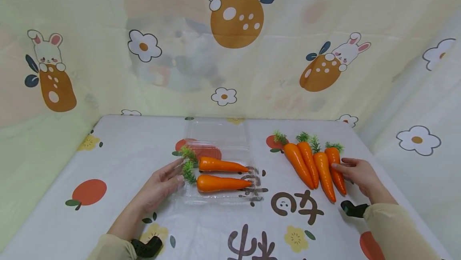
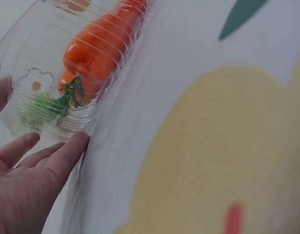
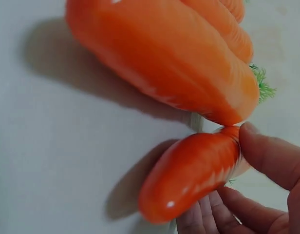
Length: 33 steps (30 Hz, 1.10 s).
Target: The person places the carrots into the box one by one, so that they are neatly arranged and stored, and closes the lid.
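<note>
Clamshell container (image 1: 219,200) of clear plastic lies on the patterned table (image 1: 126,152), its lid turned back to the far side; two artificial carrots (image 1: 224,183) rest in the near half, green tops to the left. The left hand (image 1: 160,186), fingers loosely extended, touches the container's left end. At right, three further carrots (image 1: 299,165) lie side by side; the right hand (image 1: 361,177) pinches the rightmost carrot (image 1: 335,172) between thumb and fingers.
</note>
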Available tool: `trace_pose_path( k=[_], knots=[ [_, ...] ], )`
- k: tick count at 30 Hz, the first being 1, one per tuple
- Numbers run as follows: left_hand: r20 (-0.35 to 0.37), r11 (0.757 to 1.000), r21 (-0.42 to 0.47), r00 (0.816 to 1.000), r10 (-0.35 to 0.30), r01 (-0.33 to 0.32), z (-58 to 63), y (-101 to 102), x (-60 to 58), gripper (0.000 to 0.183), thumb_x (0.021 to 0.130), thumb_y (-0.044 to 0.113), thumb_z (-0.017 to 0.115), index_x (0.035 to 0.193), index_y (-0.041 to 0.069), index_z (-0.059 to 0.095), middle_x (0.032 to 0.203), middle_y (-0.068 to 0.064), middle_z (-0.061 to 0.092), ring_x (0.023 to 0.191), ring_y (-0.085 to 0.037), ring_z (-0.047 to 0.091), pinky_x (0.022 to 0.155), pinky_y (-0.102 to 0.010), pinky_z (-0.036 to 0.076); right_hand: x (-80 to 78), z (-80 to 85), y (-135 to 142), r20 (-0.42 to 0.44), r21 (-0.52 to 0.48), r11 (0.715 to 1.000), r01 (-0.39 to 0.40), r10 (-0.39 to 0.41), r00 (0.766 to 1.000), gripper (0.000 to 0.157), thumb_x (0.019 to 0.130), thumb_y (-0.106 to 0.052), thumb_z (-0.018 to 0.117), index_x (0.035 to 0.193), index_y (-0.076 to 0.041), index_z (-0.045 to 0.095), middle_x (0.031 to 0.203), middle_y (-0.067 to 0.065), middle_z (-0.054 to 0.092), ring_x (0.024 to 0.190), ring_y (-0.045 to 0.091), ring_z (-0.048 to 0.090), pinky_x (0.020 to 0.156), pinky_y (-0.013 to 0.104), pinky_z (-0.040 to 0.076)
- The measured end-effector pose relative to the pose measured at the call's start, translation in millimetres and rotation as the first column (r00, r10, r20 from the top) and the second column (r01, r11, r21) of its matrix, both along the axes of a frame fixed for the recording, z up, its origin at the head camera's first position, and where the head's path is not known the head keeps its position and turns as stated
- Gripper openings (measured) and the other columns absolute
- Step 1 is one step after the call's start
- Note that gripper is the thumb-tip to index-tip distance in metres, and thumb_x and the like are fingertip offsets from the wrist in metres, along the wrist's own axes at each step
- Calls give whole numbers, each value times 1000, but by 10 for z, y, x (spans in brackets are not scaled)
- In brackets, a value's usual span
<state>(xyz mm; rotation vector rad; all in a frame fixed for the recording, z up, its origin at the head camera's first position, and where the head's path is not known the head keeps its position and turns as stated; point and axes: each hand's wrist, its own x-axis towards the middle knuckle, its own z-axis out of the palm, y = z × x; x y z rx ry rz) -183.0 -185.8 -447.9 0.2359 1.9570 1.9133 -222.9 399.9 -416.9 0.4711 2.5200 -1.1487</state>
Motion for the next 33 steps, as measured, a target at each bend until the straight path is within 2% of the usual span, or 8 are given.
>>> trace_pose_path(
  k=[8, 14, 19, 25, 28, 30, 33],
  knots=[
    [0, 1000, 11, 1000, 6, -6, -7, 10, -10, 70, 105, 15, 56, 164, 7, 18, 170, -21, 17, 157, -40, 19, 116, -44, 37, 1, 36, -52, 11, 34, 999, 18, -18, 1000, 86, 102, -49, 57, 152, 15, 27, 149, 40, 33, 121, 48, 47, 106, 61, 47],
    [5, 1000, 9, 1000, 9, -10, 2, 15, -12, 70, 105, 15, 56, 164, 7, 18, 170, -21, 17, 157, -40, 20, 116, -45, 37, 19, 32, -69, 0, 48, 998, 35, -35, 999, 79, 103, -44, 56, 150, 15, 33, 143, 39, 41, 114, 43, 51, 93, 46, 54],
    [8, 1000, 1, 1000, 11, -11, 7, 14, -6, 70, 106, 15, 55, 164, 8, 18, 170, -21, 18, 157, -41, 20, 118, -49, 35, 33, 37, -56, -18, 44, 997, 58, -57, 998, 76, 104, -42, 54, 151, 14, 32, 144, 39, 39, 113, 42, 49, 85, 32, 53],
    [0, 1000, -3, 1000, 9, -9, 0, 13, -3, 70, 105, 15, 55, 164, 8, 19, 169, -22, 18, 156, -41, 21, 118, -50, 35, 57, 70, 44, -18, 10, 996, 87, -87, 996, 80, 104, -44, 52, 155, 12, 26, 150, 38, 33, 120, 45, 47, 87, 32, 55],
    [3, 1000, -3, 1000, 11, -11, -1, 13, -5, 70, 106, 15, 55, 164, 8, 18, 169, -22, 18, 156, -41, 20, 118, -50, 35, 73, 97, 97, -39, -22, 996, 87, -88, 995, 80, 105, -43, 51, 156, 11, 23, 153, 38, 31, 124, 45, 48, 83, 25, 57],
    [6, 1000, -3, 1000, 11, -11, 2, 14, -5, 70, 106, 15, 55, 164, 7, 18, 169, -22, 17, 156, -41, 20, 118, -50, 35, 88, 124, 121, -69, -50, 995, 81, -84, 994, 78, 106, -42, 49, 157, 10, 21, 155, 37, 30, 123, 40, 49, 77, 18, 57],
    [9, 1000, -3, 1000, 10, -10, 8, 14, -5, 70, 106, 15, 55, 164, 7, 17, 170, -22, 16, 157, -42, 19, 118, -49, 35, 105, 188, 123, -146, -71, 997, 44, -54, 988, 76, 107, -40, 48, 157, 10, 21, 153, 36, 33, 111, 22, 56, 74, 14, 57]
  ],
)
